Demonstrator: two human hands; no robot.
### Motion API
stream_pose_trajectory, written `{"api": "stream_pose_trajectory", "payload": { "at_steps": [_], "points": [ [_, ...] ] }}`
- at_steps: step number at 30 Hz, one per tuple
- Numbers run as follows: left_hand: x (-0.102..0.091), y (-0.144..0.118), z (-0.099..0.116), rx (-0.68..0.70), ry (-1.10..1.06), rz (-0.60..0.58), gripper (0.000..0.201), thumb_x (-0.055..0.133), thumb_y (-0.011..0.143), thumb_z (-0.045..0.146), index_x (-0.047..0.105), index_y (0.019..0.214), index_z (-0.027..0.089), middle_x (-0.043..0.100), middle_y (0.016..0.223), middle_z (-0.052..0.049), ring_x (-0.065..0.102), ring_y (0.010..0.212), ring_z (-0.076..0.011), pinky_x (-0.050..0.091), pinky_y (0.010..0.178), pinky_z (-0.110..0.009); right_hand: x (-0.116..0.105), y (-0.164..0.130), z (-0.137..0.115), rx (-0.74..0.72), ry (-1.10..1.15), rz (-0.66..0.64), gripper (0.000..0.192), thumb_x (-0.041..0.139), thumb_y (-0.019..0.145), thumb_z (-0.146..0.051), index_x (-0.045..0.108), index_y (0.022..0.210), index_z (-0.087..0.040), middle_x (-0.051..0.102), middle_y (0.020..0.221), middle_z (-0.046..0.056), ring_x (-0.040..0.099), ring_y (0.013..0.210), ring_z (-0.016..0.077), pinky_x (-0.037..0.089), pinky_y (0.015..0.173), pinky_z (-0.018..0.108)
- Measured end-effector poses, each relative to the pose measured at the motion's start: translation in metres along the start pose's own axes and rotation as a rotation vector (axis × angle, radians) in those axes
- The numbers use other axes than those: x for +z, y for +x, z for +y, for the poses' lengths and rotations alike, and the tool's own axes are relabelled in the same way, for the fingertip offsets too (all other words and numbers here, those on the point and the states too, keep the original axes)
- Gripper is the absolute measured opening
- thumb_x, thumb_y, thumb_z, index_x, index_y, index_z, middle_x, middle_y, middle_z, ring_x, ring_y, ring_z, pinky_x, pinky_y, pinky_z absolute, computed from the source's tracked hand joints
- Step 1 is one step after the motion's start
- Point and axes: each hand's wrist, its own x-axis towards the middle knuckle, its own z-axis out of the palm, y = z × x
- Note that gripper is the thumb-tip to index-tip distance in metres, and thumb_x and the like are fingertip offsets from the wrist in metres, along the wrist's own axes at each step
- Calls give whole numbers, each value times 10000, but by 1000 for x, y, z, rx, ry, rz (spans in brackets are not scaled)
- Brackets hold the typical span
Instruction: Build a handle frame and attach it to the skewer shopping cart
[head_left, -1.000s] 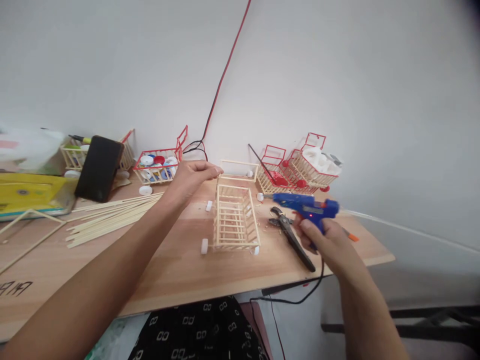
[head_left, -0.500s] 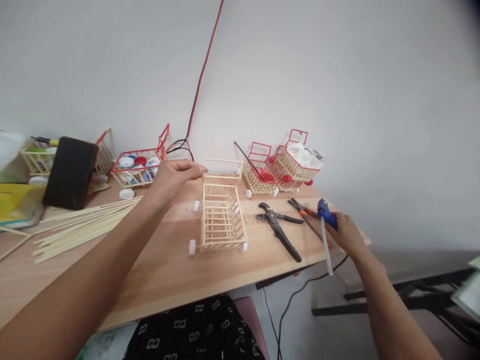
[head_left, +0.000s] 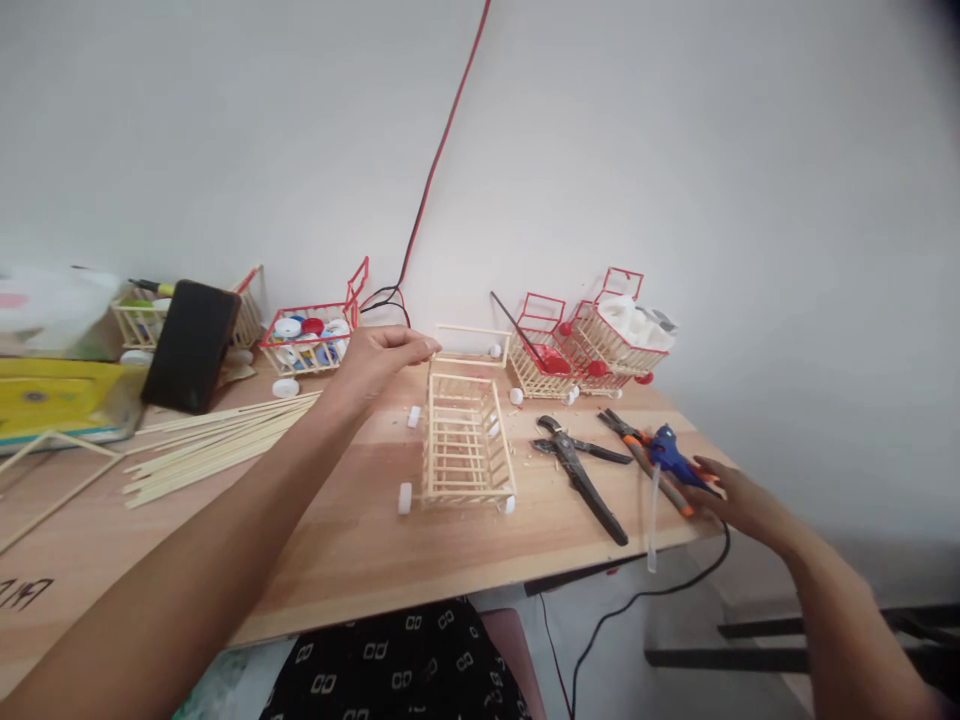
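A miniature shopping cart made of pale wooden sticks (head_left: pixel 466 440) stands on white wheels in the middle of the table. My left hand (head_left: pixel 386 362) is closed in a pinch on the corner of its handle frame at the back. To the right, a blue glue gun (head_left: pixel 673 455) lies at the table's edge, a clear glue stick hanging from its rear. My right hand (head_left: pixel 739 498) is beside the gun's grip, fingers stretched out and loose. Under the gun lie orange-handled pliers (head_left: pixel 637 452), and left of them black-handled cutters (head_left: pixel 579 480).
Finished red-trimmed carts (head_left: pixel 540 365) line the wall, one filled with bottle caps (head_left: pixel 304 340). Loose wooden sticks (head_left: pixel 217 455) and a black phone-like slab (head_left: pixel 190 345) are on the left. A black cable (head_left: pixel 637 600) hangs off the table's front right.
My right hand has let go of the glue gun, which now rests on the table, and has drawn back to the right. My left hand keeps its pinch; the view has shifted left.
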Motion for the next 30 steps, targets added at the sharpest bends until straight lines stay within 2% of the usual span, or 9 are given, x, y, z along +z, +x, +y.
{"api": "stream_pose_trajectory", "payload": {
  "at_steps": [2,3,5,7,11,15,18,22,30],
  "points": [
    [0,0,0,6,-1,-1,214,759,628,391,750,671,182,713,729,-48,628,762,-190,482,787,-323,-18,2,-16,134,-61,-29,196,642,618,-459,623,689,-277,681,799,171,638,779,396,480,687,522],
    [0,-1,0,11,1,0,214,759,628,392,749,669,182,714,732,-49,629,764,-190,481,788,-323,-27,3,-30,140,-68,-11,206,616,663,-459,640,729,-266,682,859,193,633,829,411,468,723,539],
    [0,-1,0,13,8,-1,209,754,638,389,752,675,184,719,743,-50,632,772,-190,477,790,-320,-43,2,-69,82,-17,66,265,510,796,-465,668,861,-263,686,990,178,624,935,390,444,816,538],
    [0,-1,0,3,8,-2,195,755,645,379,756,684,188,726,757,-51,636,780,-189,475,791,-313,-51,1,-118,10,178,131,343,442,880,-475,675,987,-248,693,1025,146,636,946,332,447,855,483],
    [-1,-1,-1,11,-7,-10,178,760,645,360,758,693,190,737,783,-55,644,807,-200,478,798,-305,-35,7,-208,-140,504,184,402,437,909,-492,687,1059,-214,711,970,77,643,890,236,470,812,379],
    [-2,-1,-1,24,13,-28,207,751,651,379,746,677,174,730,781,-59,642,820,-202,473,793,-292,-1,23,-260,-246,737,75,449,448,896,-518,693,1069,-183,718,965,62,643,866,188,476,727,296],
    [-2,-1,-1,15,9,-30,230,755,645,400,750,697,176,729,785,-60,635,803,-196,469,774,-285,16,31,-284,-271,827,-23,468,447,891,-529,699,1059,-173,715,972,59,640,892,178,466,738,271],
    [-2,-2,0,7,28,-31,244,751,653,415,752,699,176,722,769,-54,623,772,-183,454,752,-274,25,36,-303,-290,846,-76,455,476,864,-543,708,905,-154,703,865,41,623,823,168,447,732,256],
    [-8,3,-7,36,6,-20,231,730,715,419,751,713,190,684,710,-13,583,720,-140,421,712,-242,36,39,-306,-303,925,-142,415,513,850,-511,688,923,-142,679,907,43,604,817,156,416,643,221]
  ]
}}
